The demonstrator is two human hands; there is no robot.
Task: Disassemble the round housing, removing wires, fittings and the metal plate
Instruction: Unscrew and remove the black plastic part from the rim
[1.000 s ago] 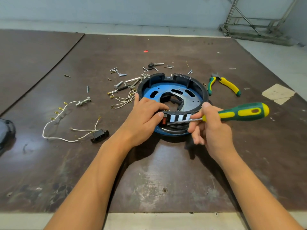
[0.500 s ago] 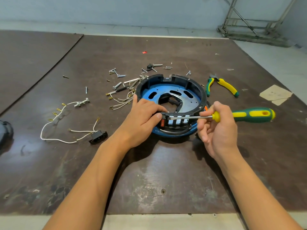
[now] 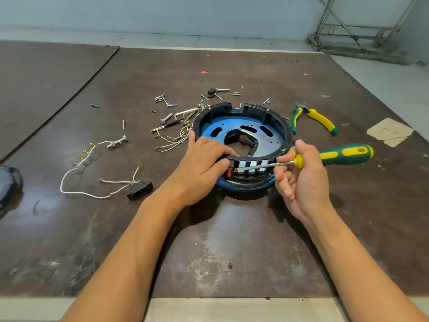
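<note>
The round black housing (image 3: 267, 115) sits mid-table with a blue metal plate (image 3: 234, 126) inside it. My left hand (image 3: 202, 163) grips its near-left rim, thumb beside a small red switch (image 3: 229, 171) on the front wall. My right hand (image 3: 301, 177) holds a green-and-yellow screwdriver (image 3: 343, 154) by the handle's front end. Its shaft lies across the front wall's white-windowed panel (image 3: 251, 164), the flat tip close to the red switch. A black cable (image 3: 246, 183) curves under the front wall.
Loose screws, bolts and white wires (image 3: 171, 140) lie left of the housing. A white wire harness with a black connector (image 3: 139, 190) lies further left. Green-and-yellow pliers (image 3: 320, 120) rest right of the housing. A dark object (image 3: 9, 182) sits at the left edge.
My right hand drew back to the right along the screwdriver, then the tip slid left along the front wall toward the red switch. The left hand kept its grip on the rim.
</note>
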